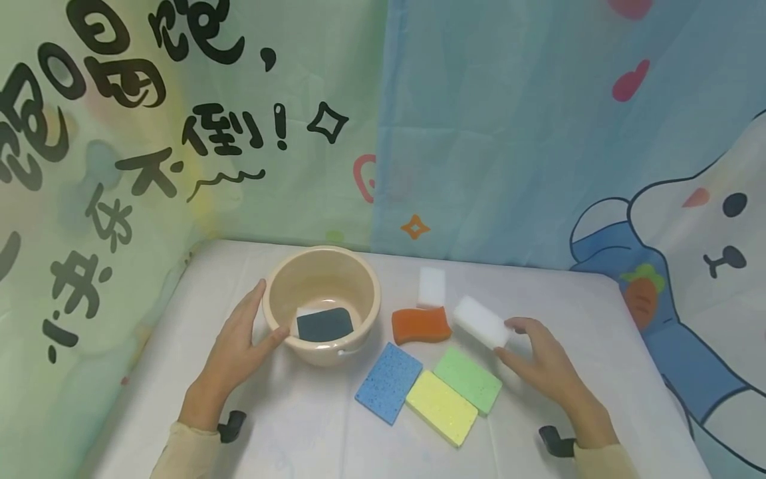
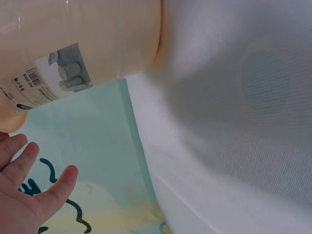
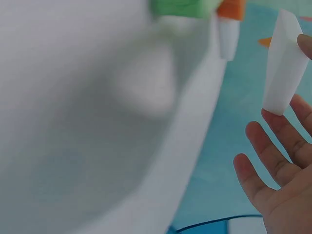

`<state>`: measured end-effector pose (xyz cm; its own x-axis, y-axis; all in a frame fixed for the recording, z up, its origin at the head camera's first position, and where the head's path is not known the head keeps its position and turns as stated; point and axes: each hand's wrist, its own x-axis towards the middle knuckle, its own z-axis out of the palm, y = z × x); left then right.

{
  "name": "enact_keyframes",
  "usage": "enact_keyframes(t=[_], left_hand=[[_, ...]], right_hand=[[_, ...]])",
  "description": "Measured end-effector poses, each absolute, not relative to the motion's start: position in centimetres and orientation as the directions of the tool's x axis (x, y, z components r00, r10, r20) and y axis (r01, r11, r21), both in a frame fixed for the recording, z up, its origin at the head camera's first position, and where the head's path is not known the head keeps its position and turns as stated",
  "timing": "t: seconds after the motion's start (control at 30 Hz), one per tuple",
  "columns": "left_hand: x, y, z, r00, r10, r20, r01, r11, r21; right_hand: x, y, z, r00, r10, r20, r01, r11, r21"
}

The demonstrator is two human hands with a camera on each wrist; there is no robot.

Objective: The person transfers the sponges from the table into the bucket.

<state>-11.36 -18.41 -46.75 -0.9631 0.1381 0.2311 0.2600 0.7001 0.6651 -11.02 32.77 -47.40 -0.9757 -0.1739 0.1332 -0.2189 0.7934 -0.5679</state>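
We see the right hand (image 1: pixel 543 364) pinching a white sponge (image 1: pixel 480 321), while the left hand (image 1: pixel 235 347), fingers spread, touches the beige bucket (image 1: pixel 320 354).

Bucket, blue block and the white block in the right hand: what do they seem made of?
Bucket: probably hard plastic, smooth and slightly glossy; thin light streaks show on its side. Blue block: likely sponge, matte, with a speckled face. White block: perhaps foam, matte and even; no pores show, so that is uncertain.

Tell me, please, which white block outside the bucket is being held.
The white block pinched in the right hand; the other white block, behind the orange sponge, is touched by no hand.
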Motion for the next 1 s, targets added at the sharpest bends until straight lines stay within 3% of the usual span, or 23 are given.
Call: enact_keyframes(t=[1.0], left_hand=[[-11.4, -18.4, -46.7, -0.961, 0.138, 0.24, 0.266, 0.697, 0.665]], right_hand=[[-16.6, 21.1, -39.3, -0.834, -0.481, 0.268, -0.545, 0.651, -0.529]])
